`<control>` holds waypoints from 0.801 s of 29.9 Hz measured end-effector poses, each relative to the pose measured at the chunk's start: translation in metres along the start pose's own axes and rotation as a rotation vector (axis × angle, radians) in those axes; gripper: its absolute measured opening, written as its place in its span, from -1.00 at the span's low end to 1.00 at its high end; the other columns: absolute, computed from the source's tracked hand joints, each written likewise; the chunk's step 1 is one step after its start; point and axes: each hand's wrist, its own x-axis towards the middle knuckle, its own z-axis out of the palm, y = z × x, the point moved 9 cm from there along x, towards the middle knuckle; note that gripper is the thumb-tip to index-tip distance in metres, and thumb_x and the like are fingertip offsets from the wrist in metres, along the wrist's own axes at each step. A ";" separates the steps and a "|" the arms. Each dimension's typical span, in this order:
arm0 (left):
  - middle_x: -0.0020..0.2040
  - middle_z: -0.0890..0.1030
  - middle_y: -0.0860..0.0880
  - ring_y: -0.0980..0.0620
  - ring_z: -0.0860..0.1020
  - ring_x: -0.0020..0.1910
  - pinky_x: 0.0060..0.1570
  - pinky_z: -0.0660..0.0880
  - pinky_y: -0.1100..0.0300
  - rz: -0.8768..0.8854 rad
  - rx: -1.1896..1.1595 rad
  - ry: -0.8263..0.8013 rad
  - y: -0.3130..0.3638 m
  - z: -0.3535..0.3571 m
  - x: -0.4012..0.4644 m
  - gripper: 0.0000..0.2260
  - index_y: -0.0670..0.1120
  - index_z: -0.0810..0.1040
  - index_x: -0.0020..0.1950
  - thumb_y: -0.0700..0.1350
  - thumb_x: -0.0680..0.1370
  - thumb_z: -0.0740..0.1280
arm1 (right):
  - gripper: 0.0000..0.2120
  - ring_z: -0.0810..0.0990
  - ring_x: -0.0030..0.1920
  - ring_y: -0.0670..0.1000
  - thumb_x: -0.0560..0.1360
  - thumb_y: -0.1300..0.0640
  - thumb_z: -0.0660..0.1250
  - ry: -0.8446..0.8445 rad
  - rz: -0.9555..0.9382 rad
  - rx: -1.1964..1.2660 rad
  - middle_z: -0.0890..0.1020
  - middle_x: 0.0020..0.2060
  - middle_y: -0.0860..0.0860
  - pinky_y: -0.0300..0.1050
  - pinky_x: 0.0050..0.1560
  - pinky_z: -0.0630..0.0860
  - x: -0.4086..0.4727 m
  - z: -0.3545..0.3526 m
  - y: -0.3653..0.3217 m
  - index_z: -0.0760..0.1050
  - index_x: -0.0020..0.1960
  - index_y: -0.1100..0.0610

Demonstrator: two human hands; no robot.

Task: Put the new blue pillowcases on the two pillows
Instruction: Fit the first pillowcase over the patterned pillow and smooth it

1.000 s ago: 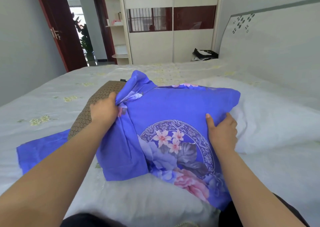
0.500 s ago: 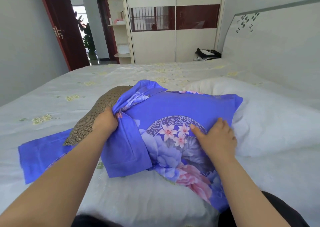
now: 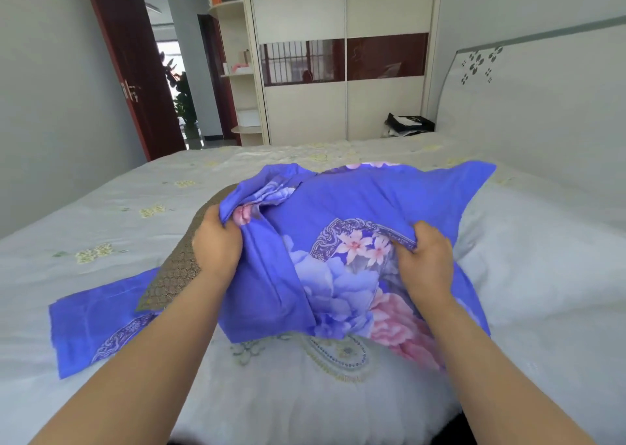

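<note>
A blue flowered pillowcase [image 3: 366, 207] covers most of a pillow lying on the bed in front of me. The pillow's brown patterned end [image 3: 176, 268] sticks out at the left. My left hand [image 3: 216, 241] grips the bunched open edge of the pillowcase there. My right hand [image 3: 425, 258] pinches a fold of the pillowcase's top face near the flower medallion. A second blue pillowcase [image 3: 91, 326] lies flat on the bed at the left, partly under the brown end. A white pillow [image 3: 528, 258] lies at the right, partly under the blue one.
The bed's white embroidered sheet [image 3: 101, 214] spreads around me. A padded headboard [image 3: 542, 112] rises at the right. Behind the bed stand a wardrobe [image 3: 345, 105], corner shelves and a dark red door [image 3: 125, 71]. A black bag [image 3: 408, 124] sits beyond the bed's far edge.
My right hand slid from the pillow's right side onto its top face and closed on a fold of the pillowcase. My left hand kept its grip on the open edge.
</note>
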 end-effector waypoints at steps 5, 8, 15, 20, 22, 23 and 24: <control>-0.27 0.56 -0.15 -0.05 0.45 -0.31 -0.25 0.41 0.07 0.098 -0.029 -0.091 -0.003 -0.012 0.013 -0.73 -0.14 0.51 -0.17 0.06 0.52 0.30 | -0.61 0.41 0.20 0.24 0.44 0.06 0.37 0.168 0.031 -0.245 0.49 0.15 0.21 0.11 0.18 0.26 0.096 -0.039 -0.009 0.44 0.21 0.19; 0.10 0.59 -0.11 -0.11 0.54 0.11 0.14 0.45 0.02 -0.067 0.109 -0.256 -0.049 0.009 0.023 -0.65 -0.06 0.50 0.18 0.15 0.52 0.29 | -0.46 0.30 0.34 0.21 0.48 -0.03 0.36 0.024 0.175 -0.289 0.35 0.33 0.18 0.16 0.29 0.24 0.106 -0.005 -0.004 0.30 0.38 0.11; 0.34 0.45 -0.23 -0.19 0.43 0.31 0.26 0.34 0.05 -0.282 0.343 -0.543 -0.107 0.038 0.003 -0.35 -0.22 0.32 0.40 0.25 0.52 0.23 | -0.27 0.24 0.44 0.15 0.38 -0.32 0.32 -0.458 0.353 0.030 0.33 0.39 0.23 -0.01 0.38 0.20 -0.022 0.141 0.009 0.42 0.30 0.21; 0.09 0.59 -0.22 -0.20 0.54 0.10 0.03 0.47 0.03 -0.024 0.683 -0.571 -0.099 0.032 -0.001 -0.57 -0.19 0.47 0.13 0.17 0.57 0.18 | 0.11 0.57 0.13 0.19 0.07 -0.42 0.42 -0.165 1.033 0.551 0.51 0.17 0.14 0.12 0.16 0.52 -0.064 0.174 0.071 0.28 0.38 0.27; 0.03 0.59 -0.23 -0.21 0.54 0.04 -0.03 0.47 0.04 0.065 0.742 -0.561 -0.094 0.029 -0.017 -0.66 -0.18 0.48 0.04 0.10 0.60 0.17 | -0.29 0.59 -0.10 0.07 0.26 -0.22 0.46 -0.200 1.011 0.643 0.54 -0.02 0.03 -0.10 -0.10 0.59 -0.056 0.190 0.067 0.35 0.26 0.13; 0.02 0.60 -0.22 -0.20 0.55 0.03 -0.04 0.47 0.04 0.110 0.767 -0.553 -0.089 0.029 -0.027 -0.68 -0.18 0.49 0.02 0.08 0.60 0.16 | -0.54 0.55 -0.16 0.03 0.41 -0.08 0.40 -0.241 0.942 0.592 0.51 -0.07 0.01 -0.19 -0.21 0.52 -0.047 0.182 0.052 0.37 0.20 0.11; 0.02 0.60 -0.22 -0.20 0.56 0.03 -0.04 0.47 0.05 0.161 0.783 -0.534 -0.080 0.030 -0.038 -0.69 -0.17 0.50 0.02 0.06 0.61 0.15 | -0.70 0.49 -0.17 0.03 0.50 0.06 0.33 -0.307 0.846 0.513 0.46 -0.07 0.03 -0.19 -0.21 0.46 -0.034 0.177 0.038 0.35 0.17 0.10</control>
